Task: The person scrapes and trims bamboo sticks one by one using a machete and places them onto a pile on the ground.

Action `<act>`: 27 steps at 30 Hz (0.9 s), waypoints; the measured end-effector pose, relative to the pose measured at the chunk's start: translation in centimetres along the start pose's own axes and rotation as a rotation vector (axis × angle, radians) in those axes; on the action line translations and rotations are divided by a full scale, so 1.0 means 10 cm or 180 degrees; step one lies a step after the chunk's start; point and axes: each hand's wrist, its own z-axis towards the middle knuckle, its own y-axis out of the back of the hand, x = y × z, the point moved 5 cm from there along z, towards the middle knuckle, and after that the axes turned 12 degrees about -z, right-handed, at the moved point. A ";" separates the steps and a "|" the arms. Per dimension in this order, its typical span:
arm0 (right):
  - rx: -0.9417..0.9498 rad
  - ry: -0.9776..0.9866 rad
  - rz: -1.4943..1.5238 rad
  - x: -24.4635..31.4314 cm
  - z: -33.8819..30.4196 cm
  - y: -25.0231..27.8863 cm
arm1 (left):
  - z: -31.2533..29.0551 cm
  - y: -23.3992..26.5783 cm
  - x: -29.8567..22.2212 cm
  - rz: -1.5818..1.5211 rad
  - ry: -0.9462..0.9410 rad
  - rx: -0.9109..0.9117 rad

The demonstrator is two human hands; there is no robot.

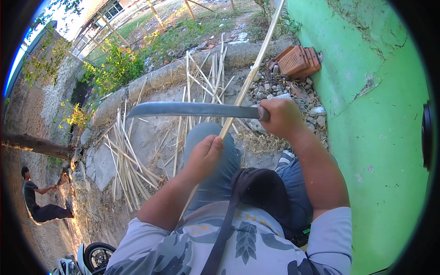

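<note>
My right hand (280, 118) is closed round the handle of a machete (192, 109). The long grey blade points left and crosses the bamboo strip (250, 79), touching or just over it. Below that crossing my left hand (205, 156) grips the pale strip, thumb along it, above my bent knee. The strip slants from under my left forearm up past the top of the view. Whether the edge has cut into it I cannot tell.
Split bamboo strips (130, 165) lie in a pile on the left, with more strips (211, 78) ahead. Clay roof tiles (298, 62) and rubble (270, 87) sit by a green wall (376, 137) at my right. A person (34, 197) and a motorcycle (94, 256) are far left.
</note>
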 end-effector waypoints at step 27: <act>0.0067 -0.0018 0.0027 -0.05 -0.02 0.01 | -0.25 0.23 0.09 0.0004 0.0131 0.0139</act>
